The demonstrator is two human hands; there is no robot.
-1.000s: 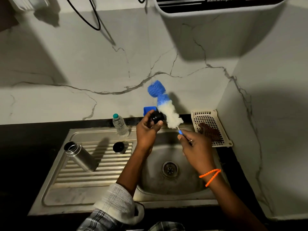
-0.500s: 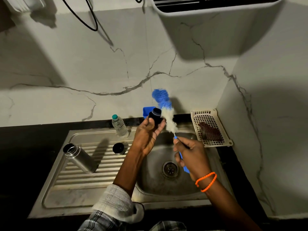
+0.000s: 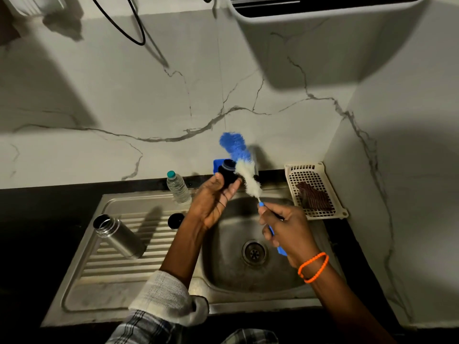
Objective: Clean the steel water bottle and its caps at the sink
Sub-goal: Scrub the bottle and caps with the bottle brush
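**Scrubbing the cap over the sink, a couple of ways this goes sideways**

Left hand (image 3: 211,202) pinches the black cap (image 3: 227,173) up at fingertip level, above the sink basin (image 3: 231,269). Right hand (image 3: 285,227) is wrapped around the blue handle of the bottle brush (image 3: 244,167), white bristles brushing the cap's side at its 3 o'clock.

The steel water bottle (image 3: 118,235) lies tilted on the drainboard (image 3: 119,274), at about 9 o'clock from the drain (image 3: 254,253), mouth open. The second cap (image 3: 175,220) sits between bottle and basin. A small plastic water bottle (image 3: 178,187) stands at 11 o'clock, and a white plastic basket (image 3: 314,192) sits on the counter at 2 o'clock.

My worry: that fingertip pinch looks thin, so a hard brush stroke could pop the cap loose into the basin. A stray left elbow could also nudge the tilted bottle into a roll.
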